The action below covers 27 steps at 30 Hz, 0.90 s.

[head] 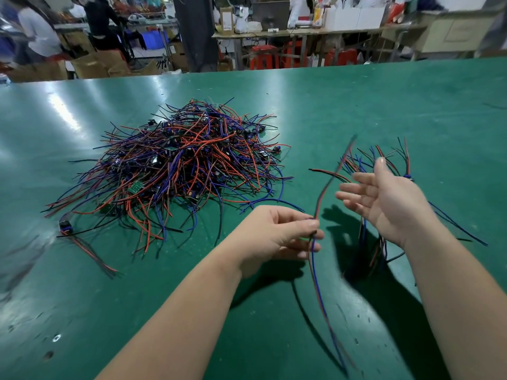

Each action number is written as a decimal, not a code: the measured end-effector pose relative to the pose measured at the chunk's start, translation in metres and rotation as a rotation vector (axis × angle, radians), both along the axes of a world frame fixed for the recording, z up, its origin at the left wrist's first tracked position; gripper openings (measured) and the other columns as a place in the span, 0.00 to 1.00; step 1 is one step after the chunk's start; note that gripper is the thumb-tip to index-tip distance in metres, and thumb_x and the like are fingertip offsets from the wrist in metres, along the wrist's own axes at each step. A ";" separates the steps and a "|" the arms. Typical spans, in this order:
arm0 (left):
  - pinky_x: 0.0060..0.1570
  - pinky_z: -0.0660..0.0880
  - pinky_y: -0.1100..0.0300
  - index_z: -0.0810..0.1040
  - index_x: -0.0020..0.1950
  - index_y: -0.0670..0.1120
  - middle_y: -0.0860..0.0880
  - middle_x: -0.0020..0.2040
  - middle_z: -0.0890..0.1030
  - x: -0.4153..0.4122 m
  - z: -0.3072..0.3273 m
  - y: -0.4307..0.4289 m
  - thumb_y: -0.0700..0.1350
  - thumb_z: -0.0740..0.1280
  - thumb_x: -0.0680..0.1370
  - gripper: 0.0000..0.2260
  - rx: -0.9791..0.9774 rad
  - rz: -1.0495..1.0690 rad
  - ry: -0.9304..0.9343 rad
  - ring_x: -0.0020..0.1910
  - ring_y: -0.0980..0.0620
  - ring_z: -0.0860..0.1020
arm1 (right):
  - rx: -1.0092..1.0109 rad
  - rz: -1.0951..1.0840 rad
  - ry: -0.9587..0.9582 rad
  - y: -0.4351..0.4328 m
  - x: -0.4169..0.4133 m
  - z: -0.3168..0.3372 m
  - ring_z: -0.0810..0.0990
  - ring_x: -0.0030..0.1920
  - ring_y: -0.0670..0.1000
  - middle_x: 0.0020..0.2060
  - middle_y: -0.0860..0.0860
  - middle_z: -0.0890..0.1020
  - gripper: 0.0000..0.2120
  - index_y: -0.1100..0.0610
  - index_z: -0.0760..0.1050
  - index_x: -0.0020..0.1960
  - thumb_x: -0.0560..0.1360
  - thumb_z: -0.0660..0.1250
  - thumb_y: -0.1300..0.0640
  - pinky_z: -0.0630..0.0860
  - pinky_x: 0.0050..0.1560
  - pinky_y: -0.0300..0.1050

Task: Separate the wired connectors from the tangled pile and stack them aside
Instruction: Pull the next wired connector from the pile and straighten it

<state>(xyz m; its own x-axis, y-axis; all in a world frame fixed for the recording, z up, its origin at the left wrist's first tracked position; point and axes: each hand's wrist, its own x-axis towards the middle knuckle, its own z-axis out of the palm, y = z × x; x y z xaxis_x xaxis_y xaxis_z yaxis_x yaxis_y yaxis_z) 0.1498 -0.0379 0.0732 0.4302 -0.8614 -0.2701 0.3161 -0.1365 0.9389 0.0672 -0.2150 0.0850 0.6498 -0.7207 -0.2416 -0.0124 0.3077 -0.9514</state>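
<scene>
Left hand pinches one blurred wired connector, seemingly free; right hand spread open. Lay it straight onto the stack at right.

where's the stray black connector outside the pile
In the head view the small black connector with red and black wires lies on the green table, far left, just off the near-left edge of the tangled wire pile.
</scene>
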 end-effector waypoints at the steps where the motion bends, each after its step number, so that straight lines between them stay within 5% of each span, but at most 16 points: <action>1: 0.33 0.78 0.65 0.80 0.45 0.43 0.47 0.41 0.85 0.001 0.000 -0.002 0.41 0.69 0.76 0.02 -0.011 0.071 0.036 0.35 0.54 0.83 | -0.086 -0.022 0.046 0.002 0.001 -0.002 0.83 0.39 0.53 0.44 0.58 0.80 0.18 0.61 0.71 0.57 0.82 0.54 0.47 0.78 0.36 0.41; 4: 0.29 0.77 0.67 0.80 0.45 0.41 0.47 0.38 0.85 0.005 -0.001 -0.005 0.41 0.69 0.76 0.03 -0.072 0.281 0.123 0.33 0.55 0.83 | -0.352 0.148 -0.003 0.019 0.002 -0.005 0.81 0.34 0.51 0.44 0.57 0.80 0.10 0.57 0.74 0.54 0.76 0.67 0.53 0.75 0.33 0.39; 7: 0.30 0.78 0.66 0.80 0.44 0.40 0.47 0.35 0.83 0.007 -0.003 -0.006 0.42 0.67 0.77 0.06 -0.117 0.336 0.136 0.29 0.55 0.81 | -0.654 0.411 -0.043 0.040 0.003 -0.009 0.77 0.33 0.47 0.41 0.51 0.82 0.14 0.53 0.79 0.49 0.65 0.76 0.54 0.75 0.35 0.39; 11: 0.34 0.80 0.62 0.79 0.44 0.43 0.49 0.38 0.83 0.007 -0.005 -0.008 0.47 0.61 0.81 0.12 -0.042 0.245 0.072 0.31 0.55 0.81 | -0.980 0.285 0.079 0.048 0.009 -0.018 0.76 0.32 0.48 0.36 0.47 0.83 0.09 0.54 0.81 0.44 0.66 0.78 0.59 0.75 0.37 0.40; 13: 0.36 0.80 0.60 0.80 0.45 0.46 0.50 0.43 0.83 0.008 -0.006 -0.008 0.47 0.61 0.81 0.11 0.044 0.260 -0.105 0.34 0.57 0.80 | -1.001 0.172 0.125 0.043 0.010 -0.019 0.79 0.33 0.50 0.35 0.48 0.83 0.07 0.55 0.82 0.43 0.66 0.77 0.59 0.76 0.40 0.42; 16: 0.47 0.73 0.62 0.82 0.53 0.50 0.53 0.44 0.81 0.022 -0.009 -0.001 0.46 0.65 0.79 0.07 0.229 0.399 -0.825 0.38 0.64 0.76 | -1.064 0.023 0.282 0.026 0.007 -0.019 0.78 0.34 0.48 0.35 0.49 0.81 0.09 0.56 0.82 0.46 0.67 0.77 0.58 0.74 0.43 0.40; 19: 0.61 0.65 0.59 0.79 0.61 0.50 0.48 0.60 0.76 0.042 -0.007 0.014 0.46 0.66 0.76 0.13 0.392 0.581 -1.250 0.59 0.50 0.72 | -1.044 0.033 0.457 0.010 0.004 -0.023 0.75 0.39 0.51 0.36 0.50 0.78 0.12 0.57 0.78 0.49 0.67 0.76 0.59 0.71 0.43 0.42; 23: 0.68 0.57 0.46 0.74 0.66 0.55 0.43 0.72 0.64 0.063 -0.010 0.032 0.50 0.64 0.77 0.17 0.791 0.648 -1.207 0.71 0.42 0.58 | -1.151 0.100 0.706 0.003 0.001 -0.025 0.74 0.50 0.56 0.49 0.55 0.76 0.10 0.55 0.77 0.50 0.71 0.73 0.57 0.69 0.48 0.46; 27: 0.70 0.55 0.47 0.73 0.67 0.53 0.45 0.72 0.65 0.073 -0.019 0.038 0.48 0.62 0.78 0.17 0.974 0.537 -1.211 0.70 0.43 0.63 | -1.155 0.048 0.668 0.003 -0.003 -0.022 0.74 0.45 0.54 0.47 0.55 0.77 0.07 0.55 0.81 0.50 0.71 0.71 0.57 0.71 0.46 0.45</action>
<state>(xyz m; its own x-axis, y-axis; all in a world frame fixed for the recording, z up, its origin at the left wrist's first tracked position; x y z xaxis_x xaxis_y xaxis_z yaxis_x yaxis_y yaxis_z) 0.2223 -0.0002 0.0537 0.9568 -0.2703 0.1074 -0.2902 -0.9116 0.2911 0.0644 -0.2121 0.0634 0.6770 -0.7059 0.2084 -0.5629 -0.6790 -0.4712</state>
